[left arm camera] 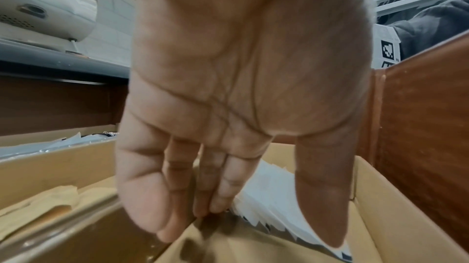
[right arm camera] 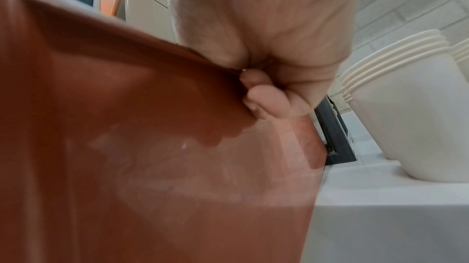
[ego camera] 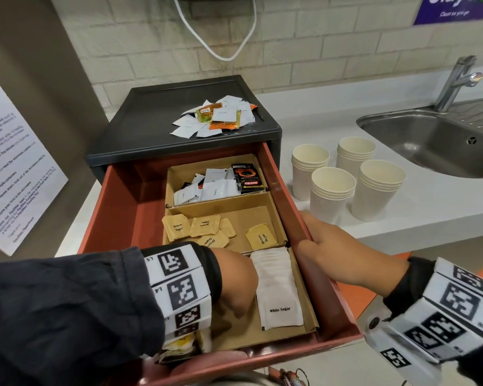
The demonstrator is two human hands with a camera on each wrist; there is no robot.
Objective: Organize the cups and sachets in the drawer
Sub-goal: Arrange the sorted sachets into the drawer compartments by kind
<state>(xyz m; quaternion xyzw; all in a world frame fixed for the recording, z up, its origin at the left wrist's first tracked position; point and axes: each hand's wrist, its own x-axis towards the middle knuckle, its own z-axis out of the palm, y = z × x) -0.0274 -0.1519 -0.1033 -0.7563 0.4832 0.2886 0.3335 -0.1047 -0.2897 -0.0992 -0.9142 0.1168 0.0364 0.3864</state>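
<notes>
My left hand point(ego camera: 236, 285) is down in the nearest compartment of the cardboard tray point(ego camera: 308, 316), fingers point(left arm camera: 223, 191) straight and together, tips at the tray floor, thumb resting on the row of white sugar sachets point(ego camera: 276, 280). It holds nothing that I can see. My right hand point(ego camera: 332, 246) is clamped on the right wall of the red drawer point(ego camera: 287, 196), thumb inside, fingers curled over the rim.

Next compartment back holds loose brown sugar sachets point(ego camera: 204, 225), and the far one a jumble of white and dark sachets point(ego camera: 221, 182). Beyond, on top of the black cabinet point(ego camera: 140, 126), lies a loose pile point(ego camera: 221, 117) not yet sorted. Four cup stacks point(ego camera: 346, 176) stand on the counter point(ego camera: 430, 215) to the right, outside the drawer, near the sink point(ego camera: 430, 140).

Risks, as I judge them: my thumb could tip or fan the white row if I drag sideways, and the drawer is pulled far out, so leaning on it may tilt it. My right elbow could knock the nearest cups.

The left wrist view shows my fingers are straight, which the head view hides behind my knuckles. The right wrist view shows fingertips point(right arm camera: 266, 102) pressed on the outer drawer wall and the ribbed cup rims close by. Only the head view shows the pile and all four stacks.
</notes>
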